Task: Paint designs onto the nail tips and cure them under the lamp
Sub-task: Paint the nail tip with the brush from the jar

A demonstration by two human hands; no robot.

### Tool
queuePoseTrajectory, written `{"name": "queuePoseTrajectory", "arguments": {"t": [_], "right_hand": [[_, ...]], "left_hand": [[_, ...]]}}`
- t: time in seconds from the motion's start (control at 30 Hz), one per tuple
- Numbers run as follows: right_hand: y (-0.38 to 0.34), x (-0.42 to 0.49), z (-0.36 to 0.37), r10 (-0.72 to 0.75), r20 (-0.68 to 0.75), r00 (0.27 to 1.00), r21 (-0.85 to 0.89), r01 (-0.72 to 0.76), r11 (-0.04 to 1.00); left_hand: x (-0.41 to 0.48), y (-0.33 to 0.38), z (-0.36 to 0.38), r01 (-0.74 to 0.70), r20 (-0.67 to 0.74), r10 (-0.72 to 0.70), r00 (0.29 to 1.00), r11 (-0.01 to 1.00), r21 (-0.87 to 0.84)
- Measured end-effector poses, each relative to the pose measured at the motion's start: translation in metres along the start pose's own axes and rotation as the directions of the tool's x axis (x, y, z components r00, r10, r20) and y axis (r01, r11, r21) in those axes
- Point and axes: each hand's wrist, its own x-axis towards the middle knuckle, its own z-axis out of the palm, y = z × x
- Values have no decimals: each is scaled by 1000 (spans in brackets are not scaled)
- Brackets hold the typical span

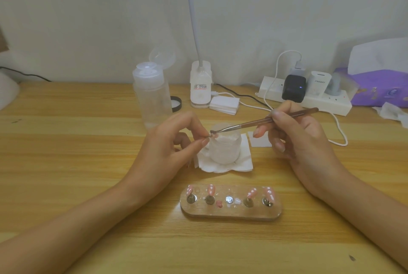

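The left hand (pixel 174 139), at frame centre, is closed in a thumb-and-forefinger pinch on a small greyish nail tip (pixel 211 135). The right hand (pixel 293 132) is curled pen-fashion round a slim brown-handled brush (pixel 265 120) whose point meets it. Light, stiff and probably slippery, the tip is best held by its edges. Lower down, four pink white-dotted tips (pixel 210 189) are seated on an oval wooden holder (pixel 231 213) on the counter (pixel 66 141).

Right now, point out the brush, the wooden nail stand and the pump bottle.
brush (pixel 254 122), head view, metal shaft.
wooden nail stand (pixel 229 213), head view, bare front edge.
pump bottle (pixel 152 99), head view, clear body.
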Motion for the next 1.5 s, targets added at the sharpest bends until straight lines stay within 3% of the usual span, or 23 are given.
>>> {"name": "queuePoseTrajectory", "arguments": {"t": [0.13, 0.33, 0.5, 0.67, 0.83, 1.0, 1.17, 1.37, 1.5], "right_hand": [[2, 2, -2, 31, -70, 997, 32, -29, 999], [0, -1, 0, -15, 17, 1000, -4, 15, 1000], [3, 2, -3, 24, -74, 997, 19, -22, 1000], [0, -2, -1, -20, 22, 1000, -7, 20, 1000], [4, 2, -4, 19, -75, 997, 8, -18, 1000], [0, -1, -1, -22, 1, 1000, -4, 22, 1000], [3, 1, -3, 29, -87, 996, 9, -28, 1000], [1, -1, -1, -28, -11, 1000, -18, 28, 999], [3, 1, -3, 9, -80, 997, -17, -10, 1000]], "left_hand": [[0, 0, 0, -2, -2, 2, 1000, 1000, 12], [0, 0, 0, -4, -4, 4, 1000, 1000, 14], [0, 0, -1, 0, -5, 0, 1000, 1000, 27], [-1, 0, 0, 3, -6, -3, 1000, 1000, 26], [-1, 0, 0, 8, -8, -7, 1000, 1000, 30], [-1, 1, 0, 15, -19, -14, 1000, 999, 28], [-1, 0, 1, 61, -29, -61, 998, 998, -9], [-1, 2, 1, 83, -27, -84, 996, 996, -22], [-1, 4, 1, 107, -29, -108, 994, 993, -42]]}}
